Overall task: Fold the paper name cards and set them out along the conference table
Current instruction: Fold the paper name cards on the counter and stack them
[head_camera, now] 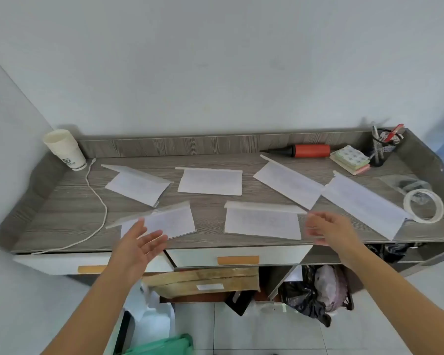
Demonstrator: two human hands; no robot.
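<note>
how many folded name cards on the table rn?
6. Back row: far left, centre, right of centre, far right. Front row: front left, partly behind the left hand; front centre. None seem hidden.

Both bare forearms reach forward over the desk's front edge. The left hand is palm up, fingers spread and empty; the right hand, blurred, has loose empty fingers.
</note>
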